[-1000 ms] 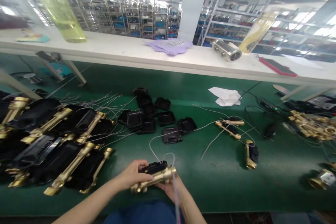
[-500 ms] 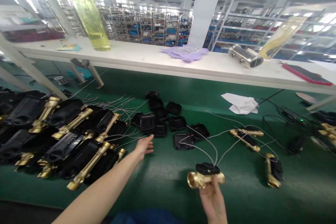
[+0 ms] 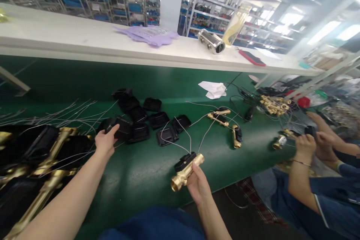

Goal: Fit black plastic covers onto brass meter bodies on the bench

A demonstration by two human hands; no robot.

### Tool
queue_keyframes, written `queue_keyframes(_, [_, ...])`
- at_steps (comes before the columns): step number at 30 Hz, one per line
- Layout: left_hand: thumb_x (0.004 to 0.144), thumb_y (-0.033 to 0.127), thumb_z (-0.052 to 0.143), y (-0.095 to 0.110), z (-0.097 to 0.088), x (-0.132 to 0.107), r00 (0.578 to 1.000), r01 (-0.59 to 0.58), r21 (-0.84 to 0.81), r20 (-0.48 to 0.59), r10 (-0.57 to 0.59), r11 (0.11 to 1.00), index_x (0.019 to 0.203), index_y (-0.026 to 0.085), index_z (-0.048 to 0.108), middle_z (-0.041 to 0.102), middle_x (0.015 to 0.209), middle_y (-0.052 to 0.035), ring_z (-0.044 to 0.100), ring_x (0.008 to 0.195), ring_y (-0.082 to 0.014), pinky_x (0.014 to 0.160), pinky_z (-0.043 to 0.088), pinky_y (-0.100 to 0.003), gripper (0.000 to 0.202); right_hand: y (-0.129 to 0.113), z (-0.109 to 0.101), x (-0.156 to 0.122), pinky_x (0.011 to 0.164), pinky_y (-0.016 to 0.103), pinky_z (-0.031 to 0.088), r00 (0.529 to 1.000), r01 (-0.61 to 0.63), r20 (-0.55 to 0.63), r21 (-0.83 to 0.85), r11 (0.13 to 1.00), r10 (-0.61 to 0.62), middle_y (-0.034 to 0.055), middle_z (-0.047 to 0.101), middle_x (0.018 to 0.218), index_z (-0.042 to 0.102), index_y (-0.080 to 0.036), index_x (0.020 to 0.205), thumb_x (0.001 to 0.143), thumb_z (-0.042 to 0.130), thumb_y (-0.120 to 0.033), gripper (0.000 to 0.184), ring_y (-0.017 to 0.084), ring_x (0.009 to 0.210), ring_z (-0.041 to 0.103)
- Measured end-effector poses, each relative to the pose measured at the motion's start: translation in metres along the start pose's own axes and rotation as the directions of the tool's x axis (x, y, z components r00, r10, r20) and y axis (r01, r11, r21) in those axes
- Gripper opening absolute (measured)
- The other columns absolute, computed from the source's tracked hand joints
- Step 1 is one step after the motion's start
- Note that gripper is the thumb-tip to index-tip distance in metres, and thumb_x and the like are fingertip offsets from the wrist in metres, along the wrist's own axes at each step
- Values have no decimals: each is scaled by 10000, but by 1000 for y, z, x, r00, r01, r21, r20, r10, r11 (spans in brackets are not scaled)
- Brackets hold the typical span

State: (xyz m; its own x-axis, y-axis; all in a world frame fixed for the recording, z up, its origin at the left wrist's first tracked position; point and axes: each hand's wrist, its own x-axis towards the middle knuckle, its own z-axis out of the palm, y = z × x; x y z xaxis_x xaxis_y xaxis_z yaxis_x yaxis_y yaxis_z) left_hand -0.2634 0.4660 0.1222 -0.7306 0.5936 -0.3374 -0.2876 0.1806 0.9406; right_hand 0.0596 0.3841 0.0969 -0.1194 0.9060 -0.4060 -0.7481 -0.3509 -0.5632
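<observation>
**One Hand on Brass, the Other at a Heap of Black Shells**

Seen from the head camera, a person's right hand [image 3: 199, 185] wraps a hollow, gold-coloured brass pipe fitting [image 3: 184, 176] at near centre, above a green workbench [image 3: 146, 176]. A black plastic block [image 3: 185, 162] rides on the fitting, and thin grey wires [image 3: 190, 140] rise from it. To the left, the half-curled left hand [image 3: 105, 143] meets a black, box-like plastic shell [image 3: 124, 128]; whether it grips or merely touches, one cannot tell.

Done well, the step would seem to want one shell taken by its rim, clear of its neighbours, with the fitting steady and the wires free of snags.

The right palm hides the fitting's underside. At left, brass-and-black assemblies [image 3: 36, 146] are cut off by the frame; at far right, a co-worker's hands [image 3: 306, 146] hold something too blurred to make out.
</observation>
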Motion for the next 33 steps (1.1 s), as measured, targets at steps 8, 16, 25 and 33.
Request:
queue_keyframes(8, [634, 591, 628, -28, -34, -97, 783, 54, 335, 570, -248, 941, 748, 125, 580, 625, 623, -34, 568, 537, -147, 490, 396, -229, 482, -2, 54, 10, 705, 272, 492, 978, 162, 175, -318, 934, -110, -22, 645, 797, 573, -201, 890, 644, 758, -263, 314, 132, 716, 604])
queue_keyframes(16, [669, 256, 611, -76, -32, -113, 835, -312, 592, 544, -83, 743, 930, 166, 522, 527, 520, 54, 525, 545, -157, 538, 336, -250, 290, 9, 74, 14, 610, 255, 480, 968, 161, 244, -452, 878, -52, -42, 608, 686, 542, -201, 871, 620, 759, -285, 343, 125, 617, 580])
queue_keyframes(25, [829, 402, 499, -58, -24, -136, 650, -702, 447, 721, 243, 554, 853, 217, 637, 613, 908, -37, 505, 939, -205, 847, 367, -322, 232, 17, 52, 19, 603, 269, 472, 980, 150, 191, -490, 859, -63, -38, 606, 701, 527, -202, 871, 629, 741, -307, 340, 132, 612, 588])
queue_keyframes(33, [822, 395, 504, -58, -10, -153, 670, -652, 344, 679, 301, 675, 707, 188, 633, 622, 703, -14, 550, 696, -158, 652, 385, -260, 270, 25, 50, 19, 589, 269, 467, 978, 173, 193, -531, 830, -81, -28, 616, 731, 526, -202, 893, 648, 717, -295, 324, 138, 627, 597])
